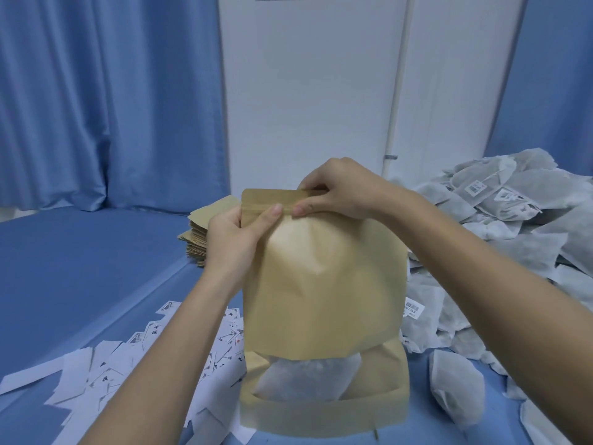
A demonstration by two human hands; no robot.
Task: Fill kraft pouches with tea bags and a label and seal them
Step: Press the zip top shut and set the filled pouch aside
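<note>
Pouch upright at centre, tea bags visible in window; left hand and right hand pinching zip strip at 12 o'clock. Risk: uneven pinching leaving seal gaps

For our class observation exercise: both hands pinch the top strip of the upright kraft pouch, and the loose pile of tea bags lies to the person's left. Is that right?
Not quite. In the head view the pile of tea bags lies to the person's right, not left. The rest holds: the left hand and right hand both pinch the top strip of the upright kraft pouch.
</note>
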